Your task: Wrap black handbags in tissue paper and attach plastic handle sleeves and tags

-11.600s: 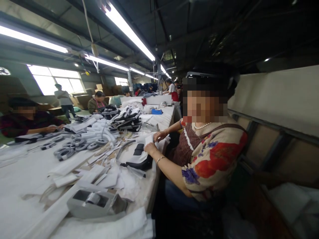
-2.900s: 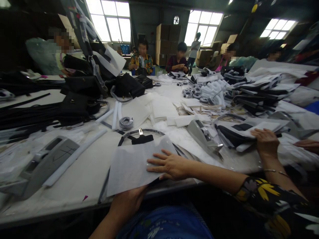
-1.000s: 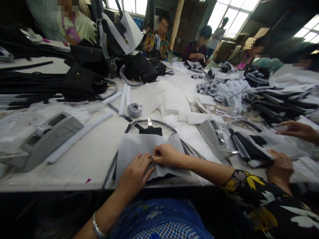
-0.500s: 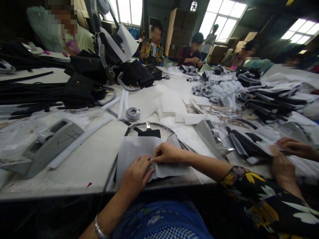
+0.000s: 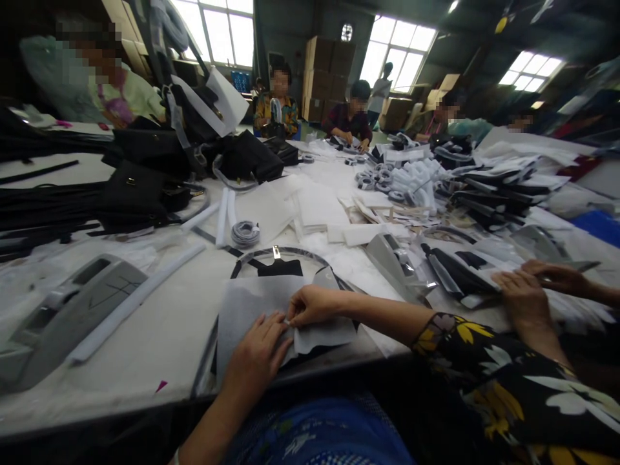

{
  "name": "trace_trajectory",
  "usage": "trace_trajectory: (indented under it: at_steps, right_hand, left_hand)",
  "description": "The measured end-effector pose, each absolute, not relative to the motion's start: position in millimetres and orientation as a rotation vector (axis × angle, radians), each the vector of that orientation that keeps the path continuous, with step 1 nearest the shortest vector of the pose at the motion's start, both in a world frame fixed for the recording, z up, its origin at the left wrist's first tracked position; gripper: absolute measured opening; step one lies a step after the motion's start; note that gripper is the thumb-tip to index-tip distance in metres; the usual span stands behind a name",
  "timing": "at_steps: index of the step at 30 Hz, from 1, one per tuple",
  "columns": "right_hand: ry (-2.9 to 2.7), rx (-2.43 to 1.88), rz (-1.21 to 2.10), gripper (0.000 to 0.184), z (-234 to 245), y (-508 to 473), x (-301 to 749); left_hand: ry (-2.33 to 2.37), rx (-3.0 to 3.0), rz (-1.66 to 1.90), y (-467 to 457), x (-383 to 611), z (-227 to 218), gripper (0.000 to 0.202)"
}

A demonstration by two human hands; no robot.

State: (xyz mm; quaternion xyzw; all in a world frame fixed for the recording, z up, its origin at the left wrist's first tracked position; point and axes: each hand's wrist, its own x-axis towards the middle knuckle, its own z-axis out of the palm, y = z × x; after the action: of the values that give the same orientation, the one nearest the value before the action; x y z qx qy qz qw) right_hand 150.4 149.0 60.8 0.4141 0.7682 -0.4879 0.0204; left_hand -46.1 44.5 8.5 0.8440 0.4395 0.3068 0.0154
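A thin white wrapping sheet (image 5: pixel 242 298) lies over a black bag (image 5: pixel 279 267), whose flap with a gold clasp and film-wrapped handle shows beyond the sheet's far edge. My left hand (image 5: pixel 256 352) rests on the sheet with fingers stretched out, pressing near its middle. Right beside those fingertips, my right hand (image 5: pixel 312 305) pinches the sheet at a fold or overlapping edge. Whatever small piece might be between its fingertips is hidden. Most of the bag's body is covered by the sheet and my hands.
Grey tape dispensers (image 5: pixel 80 310) stand left and right. Left of me lie a white foam tube (image 5: pixel 140 300) and black bags (image 5: pixel 138 194). A coil of grey strap (image 5: pixel 245 234) and white sheets (image 5: pixel 317 203) lie ahead. A co-worker's hands (image 5: pixel 526 300) handle another bag at right.
The camera view has turned a little to the right. My hands stay together on the sheet with hardly any movement. The co-worker's hands at right have shifted along their bag.
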Motion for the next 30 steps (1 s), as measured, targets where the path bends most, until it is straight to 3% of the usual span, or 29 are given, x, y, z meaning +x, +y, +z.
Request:
trace_trajectory:
  at_steps: [8,17,21,25,30]
  right_hand:
    - [2.606,1.159,-1.4,0.028,64.1,134.2,159.7]
    - [3.062,0.471,-0.529,0.028,56.8,142.9,177.0]
    - [3.069,0.428,-0.343,0.029,53.2,136.4,177.8]
    - [3.052,0.51,-0.478,0.036,58.7,125.8,183.6]
    - [3.04,0.542,-0.74,0.069,60.3,120.0,199.8]
  left_hand:
    - [1.361,2.609,0.89,47.4,-48.4,8.9,0.019]
    - [1.289,2.67,0.601,50.6,-57.7,24.7,0.026]
    - [1.263,2.759,0.513,44.8,-58.6,25.7,0.026]
    - [1.273,2.77,0.464,40.5,-59.0,26.9,0.029]
    - [1.313,2.75,0.418,40.0,-59.3,27.5,0.033]
